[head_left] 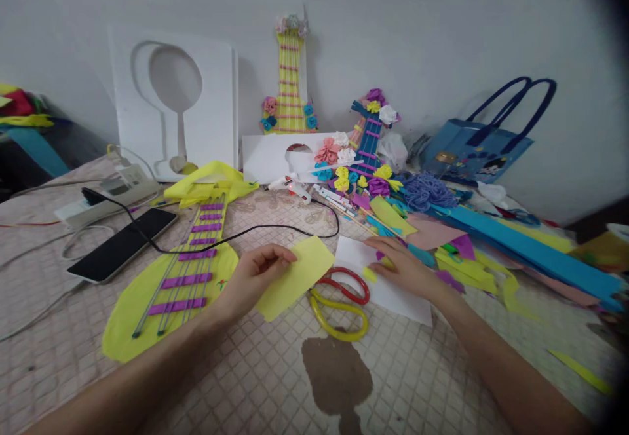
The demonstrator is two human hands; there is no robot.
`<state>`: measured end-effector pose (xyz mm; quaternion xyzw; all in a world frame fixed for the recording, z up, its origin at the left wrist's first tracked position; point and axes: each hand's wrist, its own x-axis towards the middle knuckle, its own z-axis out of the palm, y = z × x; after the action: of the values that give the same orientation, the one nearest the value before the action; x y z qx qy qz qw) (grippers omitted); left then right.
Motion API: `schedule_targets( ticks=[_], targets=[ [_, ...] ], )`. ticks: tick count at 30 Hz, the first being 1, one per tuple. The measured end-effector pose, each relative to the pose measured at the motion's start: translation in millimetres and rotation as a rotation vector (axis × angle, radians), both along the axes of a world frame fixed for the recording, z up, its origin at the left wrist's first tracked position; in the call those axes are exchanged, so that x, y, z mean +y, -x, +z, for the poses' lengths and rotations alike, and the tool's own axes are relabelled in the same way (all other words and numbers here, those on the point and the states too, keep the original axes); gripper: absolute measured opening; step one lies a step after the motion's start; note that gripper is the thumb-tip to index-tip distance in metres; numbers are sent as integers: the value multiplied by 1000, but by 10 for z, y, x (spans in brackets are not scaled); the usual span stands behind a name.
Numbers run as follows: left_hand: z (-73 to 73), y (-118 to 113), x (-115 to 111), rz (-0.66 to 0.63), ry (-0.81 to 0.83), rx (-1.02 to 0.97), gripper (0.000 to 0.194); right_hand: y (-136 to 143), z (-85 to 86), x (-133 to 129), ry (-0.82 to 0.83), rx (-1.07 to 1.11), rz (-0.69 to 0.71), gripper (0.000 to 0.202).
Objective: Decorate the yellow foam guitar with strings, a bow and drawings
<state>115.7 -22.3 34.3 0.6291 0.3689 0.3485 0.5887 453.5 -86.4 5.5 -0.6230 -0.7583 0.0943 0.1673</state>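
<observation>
My left hand (260,274) is closed on a yellow sheet of paper (299,278), pinching its left edge between thumb and fingers. Stretched out over a white sheet of paper (405,301) is my right hand (400,266), its fingers apart. Small yellow and purple scraps show beside its thumb and between its fingers. Scissors with one red and one yellow handle loop (339,338) lie between my hands; their blades are hidden under the papers. Left of my left hand rests a yellow paper guitar (132,304) with purple strips and dark strings.
A glue gun (295,187) trails a black cord (265,226) across the table. At left are a phone (122,245) and power strip (105,196). Colored paper scraps, purple yarn (430,191) and a blue bag (474,143) occupy the right. Decorated guitars and white boards (216,114) stand behind.
</observation>
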Motion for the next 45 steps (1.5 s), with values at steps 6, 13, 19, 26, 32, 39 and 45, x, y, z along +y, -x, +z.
schedule_targets(
  ticks=[6,13,19,26,32,39,45],
  targets=[
    [27,45,56,85,16,-21,24,9,68,-224,110,-107,77,77],
    [63,37,41,91,46,-29,20,3,-73,-423,103,-139,72,77],
    [35,56,66,104,11,-27,22,-77,-102,-258,92,-149,47,76],
    [51,90,96,125,-20,-27,22,-173,-199,-124,34,-210,-85,67],
    [9,112,167,133,-14,-71,21,-61,-35,70,-112,-200,-98,61],
    [-23,126,235,135,47,-59,21,830,414,19,290,67,110,25],
    [-15,164,253,132,127,-154,36,1141,336,-46,353,-25,44,47]
  ],
)
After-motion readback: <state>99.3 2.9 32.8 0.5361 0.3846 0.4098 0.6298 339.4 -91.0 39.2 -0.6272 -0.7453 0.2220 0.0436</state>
